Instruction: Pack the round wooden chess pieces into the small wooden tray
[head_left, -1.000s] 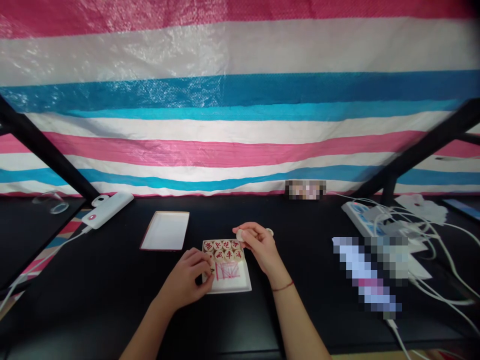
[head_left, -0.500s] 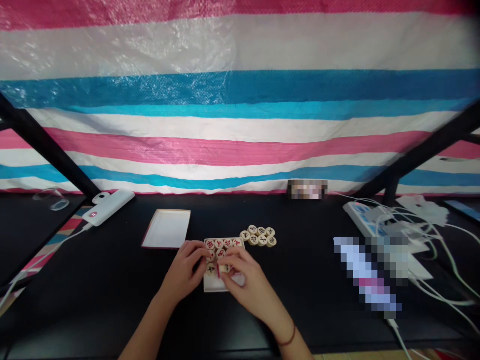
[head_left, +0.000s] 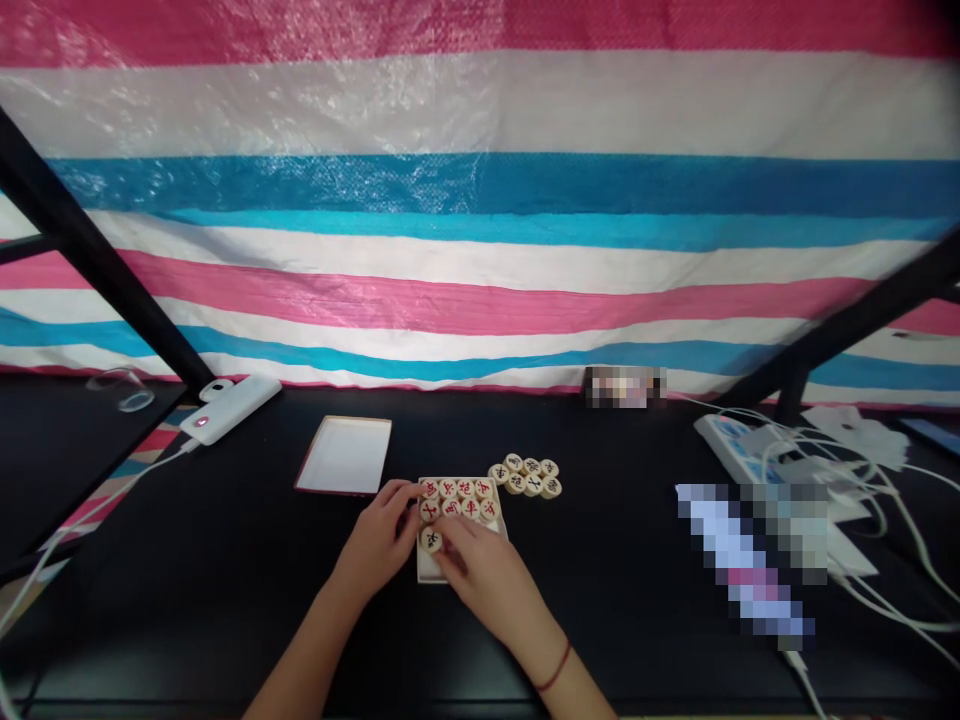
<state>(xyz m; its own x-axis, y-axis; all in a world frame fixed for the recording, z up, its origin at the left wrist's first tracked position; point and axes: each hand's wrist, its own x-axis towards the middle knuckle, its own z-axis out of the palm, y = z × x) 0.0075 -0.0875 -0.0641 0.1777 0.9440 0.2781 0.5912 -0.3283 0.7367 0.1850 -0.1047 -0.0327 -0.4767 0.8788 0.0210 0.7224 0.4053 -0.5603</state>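
Observation:
A small white box (head_left: 424, 570) lies on the black table, holding two rows of round wooden chess pieces (head_left: 459, 497) with red characters. My left hand (head_left: 379, 540) rests against the box's left edge, fingers curled on its rim. My right hand (head_left: 480, 565) covers the box's lower part, fingertips pinched at one piece (head_left: 430, 540) in a third row. Several loose pieces (head_left: 525, 476) with dark characters sit in a cluster just right of the box.
The box's white lid (head_left: 345, 455) lies to the left. A white power bank (head_left: 229, 408) with a cable sits far left, beside a clear glass (head_left: 124, 388). A power strip (head_left: 739, 450) and tangled white cables fill the right. A striped tarp hangs behind.
My right hand came down from above the box with a piece and set it into the box; it now rests at a third-row piece. The loose cluster is uncovered.

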